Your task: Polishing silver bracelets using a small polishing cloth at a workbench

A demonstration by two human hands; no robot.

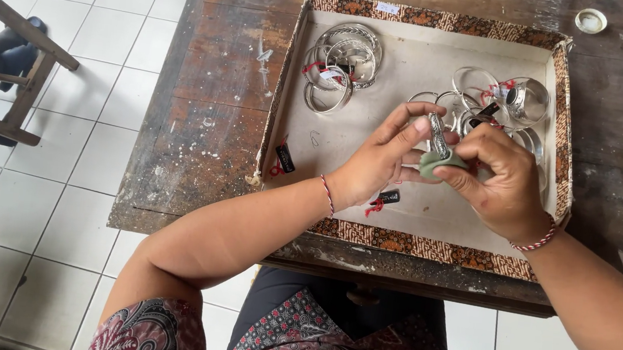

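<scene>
My left hand (pixel 381 159) grips a narrow silver bracelet (pixel 437 136), held upright between thumb and fingers over the tray. My right hand (pixel 498 179) presses a small green cloth pad (pixel 433 165) against the bracelet's lower end. Both hands hover above a shallow tray (pixel 412 243) with a patterned brown border and a pale lining. A pile of silver bangles (pixel 342 66) lies at the tray's back left. Another cluster of silver bangles (pixel 501 98) with red threads and black tags lies at the back right, just beyond my right hand.
The tray sits on a worn dark wooden table (pixel 214 111). Loose black tags with red string (pixel 283 158) lie on the tray lining. A small round white lid (pixel 591 21) rests at the table's far right. A wooden frame (pixel 9 81) stands on the tiled floor at left.
</scene>
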